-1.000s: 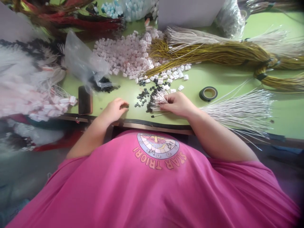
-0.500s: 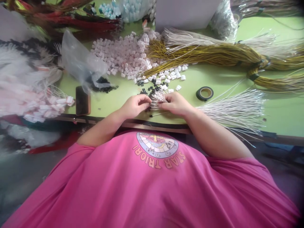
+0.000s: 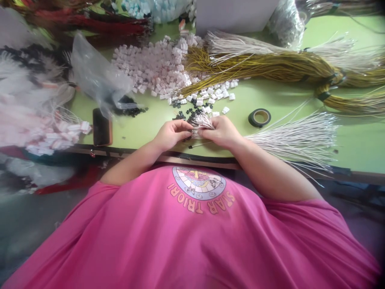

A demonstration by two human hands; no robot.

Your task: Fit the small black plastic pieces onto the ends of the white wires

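My right hand (image 3: pixel 223 131) is closed round the ends of a bundle of thin white wires (image 3: pixel 294 138) that fans out to the right across the green table (image 3: pixel 270 100). Pinched at those wire ends from the left, my left hand (image 3: pixel 172 133) has its fingertips pressed together; what they hold is too small to make out. Small black connectors (image 3: pixel 184 114) lie scattered just beyond both hands, and loose white connectors (image 3: pixel 216 95) lie a little farther back.
A large heap of white connectors (image 3: pixel 156 70) sits at the back centre. Yellow wire bundles (image 3: pixel 270 66) cross the back right. A roll of dark tape (image 3: pixel 259 117) lies right of my hands. A phone (image 3: pixel 101 126) and a plastic bag (image 3: pixel 96 78) are on the left.
My left hand moved right from the table edge to the wire ends and pinched there. My right hand has kept its hold on the white wires.
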